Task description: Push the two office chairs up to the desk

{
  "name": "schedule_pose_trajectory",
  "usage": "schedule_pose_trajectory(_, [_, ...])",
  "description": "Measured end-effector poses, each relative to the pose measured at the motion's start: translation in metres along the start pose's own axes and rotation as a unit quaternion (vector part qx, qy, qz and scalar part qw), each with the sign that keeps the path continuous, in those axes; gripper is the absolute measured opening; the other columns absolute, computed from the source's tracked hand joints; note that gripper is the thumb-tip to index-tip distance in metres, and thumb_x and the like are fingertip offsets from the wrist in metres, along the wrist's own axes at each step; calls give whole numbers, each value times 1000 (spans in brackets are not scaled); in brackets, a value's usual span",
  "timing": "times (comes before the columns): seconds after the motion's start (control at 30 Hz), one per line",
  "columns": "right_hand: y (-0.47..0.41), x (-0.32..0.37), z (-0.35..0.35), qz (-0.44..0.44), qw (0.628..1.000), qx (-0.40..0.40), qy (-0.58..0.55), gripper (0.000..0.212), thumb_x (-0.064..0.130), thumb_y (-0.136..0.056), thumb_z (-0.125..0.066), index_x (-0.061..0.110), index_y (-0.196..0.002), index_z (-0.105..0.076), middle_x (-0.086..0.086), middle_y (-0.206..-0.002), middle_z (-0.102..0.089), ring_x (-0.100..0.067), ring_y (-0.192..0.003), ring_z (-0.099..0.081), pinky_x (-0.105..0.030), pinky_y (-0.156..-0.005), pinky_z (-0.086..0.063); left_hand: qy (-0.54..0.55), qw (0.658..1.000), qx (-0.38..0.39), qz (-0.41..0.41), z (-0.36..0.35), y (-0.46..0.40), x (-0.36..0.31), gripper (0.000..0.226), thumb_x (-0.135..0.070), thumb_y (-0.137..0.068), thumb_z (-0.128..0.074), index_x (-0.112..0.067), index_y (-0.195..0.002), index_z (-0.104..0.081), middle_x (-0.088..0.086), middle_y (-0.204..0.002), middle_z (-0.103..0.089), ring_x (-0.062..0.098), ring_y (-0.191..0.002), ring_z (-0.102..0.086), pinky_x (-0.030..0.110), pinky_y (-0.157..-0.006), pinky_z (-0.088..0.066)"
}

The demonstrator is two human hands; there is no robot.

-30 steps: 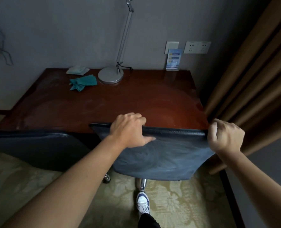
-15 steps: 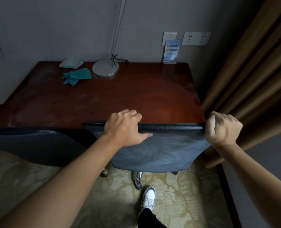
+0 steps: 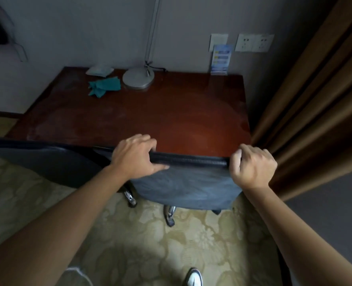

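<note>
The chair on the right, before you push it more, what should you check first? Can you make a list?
1. Left hand grips the right chair backrest top: ok.
2. Right hand grips its right corner: ok.
3. Backrest top meets the desk edge: ok, looks nearly in.
4. Room under the desk for the seat: cannot tell, hidden.
5. Curtain clear of the chair: cannot tell, it hangs very close.
6. Left chair also at the desk: ok, its back lies along the edge.
</note>
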State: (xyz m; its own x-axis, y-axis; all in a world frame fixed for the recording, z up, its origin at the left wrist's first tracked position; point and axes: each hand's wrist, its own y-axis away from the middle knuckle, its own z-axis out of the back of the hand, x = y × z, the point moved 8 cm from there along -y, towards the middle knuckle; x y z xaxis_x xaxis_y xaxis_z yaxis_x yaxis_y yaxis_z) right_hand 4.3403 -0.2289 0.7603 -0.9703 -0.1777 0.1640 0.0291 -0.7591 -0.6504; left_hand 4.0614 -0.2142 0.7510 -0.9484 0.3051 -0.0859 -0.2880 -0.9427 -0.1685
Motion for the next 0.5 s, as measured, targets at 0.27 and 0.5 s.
schedule_pose_trajectory(0.27, [19,-2,8,-21,998,54,-32,29,19,-85,-48,18,-57,-39,-7,-53,-51,-32,-52,-51,-40,-55,-35,-23,993,37,113,-1,34,-18,53,-69,-64,-70,-25,-89,-58,-4,-89,-53,21,-93,-53,36,-84,-41])
schedule_pose_trajectory(0.5, [14,-6,16,-86,966,233,-71,25,29,-90,-49,12,-74,-57,-15,-82,-69,-39,-82,-63,-40,-68,-38,94,979,132,124,24,40,-40,46,-60,-83,-57,-35,-122,-55,-8,-112,-50,18,-114,-48,36,-99,-38])
